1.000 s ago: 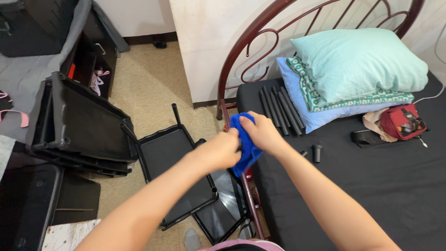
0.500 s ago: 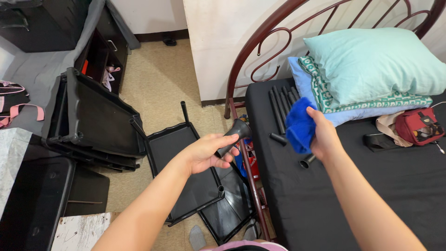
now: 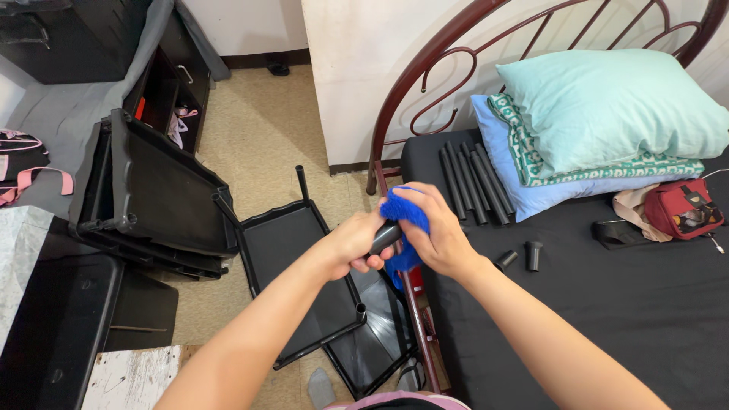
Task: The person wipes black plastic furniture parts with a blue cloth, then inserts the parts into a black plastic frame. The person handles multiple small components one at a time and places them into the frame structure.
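One black tube [image 3: 386,237] gripped in left hand [image 3: 351,244] — right hand [image 3: 440,237] fingers clamp one blue cloth [image 3: 401,212] around it — two short connectors [image 3: 520,257] lie beside.

Fuzzy blue cloth [image 3: 404,212] around smooth matt black tube [image 3: 386,237]

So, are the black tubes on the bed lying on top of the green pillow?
No, the black tubes lie side by side on the dark sheet, beside the stacked pillows, not on them.

Bright, even indoor light with soft, faint shadows; focus is sharp throughout, with slight wide-angle bending towards the frame edges.
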